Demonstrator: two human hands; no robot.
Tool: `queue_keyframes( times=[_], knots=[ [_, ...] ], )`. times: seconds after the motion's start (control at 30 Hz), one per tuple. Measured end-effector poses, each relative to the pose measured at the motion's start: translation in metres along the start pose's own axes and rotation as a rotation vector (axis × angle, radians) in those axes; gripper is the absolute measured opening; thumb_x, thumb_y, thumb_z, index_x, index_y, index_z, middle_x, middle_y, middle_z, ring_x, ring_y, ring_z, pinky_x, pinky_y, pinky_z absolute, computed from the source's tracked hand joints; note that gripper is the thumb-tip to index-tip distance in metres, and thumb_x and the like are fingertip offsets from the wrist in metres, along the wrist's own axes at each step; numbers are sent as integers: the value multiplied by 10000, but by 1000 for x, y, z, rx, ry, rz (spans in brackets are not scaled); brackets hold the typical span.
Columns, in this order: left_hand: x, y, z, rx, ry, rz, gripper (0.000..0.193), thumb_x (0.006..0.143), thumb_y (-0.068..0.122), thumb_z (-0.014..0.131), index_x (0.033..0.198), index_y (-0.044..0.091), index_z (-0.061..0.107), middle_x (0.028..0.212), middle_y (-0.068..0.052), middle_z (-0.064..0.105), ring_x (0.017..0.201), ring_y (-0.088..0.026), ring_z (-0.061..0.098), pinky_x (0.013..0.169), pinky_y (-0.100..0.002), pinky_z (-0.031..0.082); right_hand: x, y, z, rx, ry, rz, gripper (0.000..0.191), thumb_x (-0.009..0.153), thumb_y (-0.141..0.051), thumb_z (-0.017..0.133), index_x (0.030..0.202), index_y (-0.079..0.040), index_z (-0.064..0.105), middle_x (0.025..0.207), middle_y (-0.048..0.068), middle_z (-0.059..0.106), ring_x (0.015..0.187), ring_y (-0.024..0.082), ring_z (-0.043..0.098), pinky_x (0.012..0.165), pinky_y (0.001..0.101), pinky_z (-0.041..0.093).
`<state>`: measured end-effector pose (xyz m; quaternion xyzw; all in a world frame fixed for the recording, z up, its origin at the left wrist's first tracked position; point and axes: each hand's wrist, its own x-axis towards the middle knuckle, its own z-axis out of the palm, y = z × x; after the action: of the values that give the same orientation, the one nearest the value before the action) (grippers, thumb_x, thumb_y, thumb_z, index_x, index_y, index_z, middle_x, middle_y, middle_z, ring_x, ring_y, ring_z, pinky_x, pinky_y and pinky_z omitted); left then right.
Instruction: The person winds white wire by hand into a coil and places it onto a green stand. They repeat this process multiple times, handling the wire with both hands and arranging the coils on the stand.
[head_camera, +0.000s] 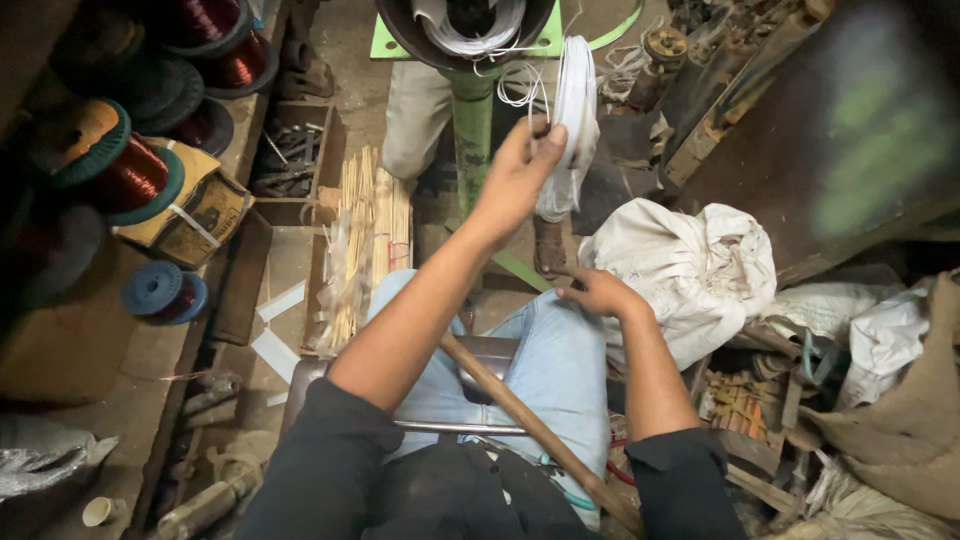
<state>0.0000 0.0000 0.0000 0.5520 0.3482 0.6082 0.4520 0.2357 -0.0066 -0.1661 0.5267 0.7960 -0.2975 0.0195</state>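
Note:
My left hand (517, 172) is raised and grips a flat coil of white wire (573, 110) that hangs upright in front of a green stand (471, 130). Loose white strands run from the coil up to a dark round drum (468, 35) holding more white wire at the top of the stand. My right hand (598, 293) rests lower, by my right knee, fingers curled, pinching what looks like a thin strand; what it holds is too small to tell. A wooden handle (520, 415) lies across my lap.
Spools of red copper wire (130, 175) and a blue spool (165, 292) sit on the left shelf. A bundle of thin sticks (365, 240) lies on the floor. White sacks (690, 270) pile at the right. Another person's trouser leg (415, 110) stands behind the stand.

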Motion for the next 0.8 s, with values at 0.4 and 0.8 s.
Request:
queue_keyframes(
  times=[0.4, 0.8],
  knots=[
    [60, 53, 65, -795, -283, 199, 295, 1168, 266, 527, 1364, 45, 544, 934, -18, 514, 749, -81, 397, 701, -210, 350, -3, -1, -7, 228, -40, 8, 618, 852, -476, 673, 1427, -259, 611, 1077, 133, 776, 923, 346, 755, 898, 409, 579],
    [25, 58, -21, -721, -759, -255, 417, 1084, 373, 609, 1335, 43, 568, 897, 26, 473, 725, -95, 372, 660, -255, 323, -4, 4, -28, 759, 626, -115, 469, 979, -238, 597, 1417, -75, 644, 1249, 144, 740, 1063, 269, 699, 886, 402, 555]
  ],
)
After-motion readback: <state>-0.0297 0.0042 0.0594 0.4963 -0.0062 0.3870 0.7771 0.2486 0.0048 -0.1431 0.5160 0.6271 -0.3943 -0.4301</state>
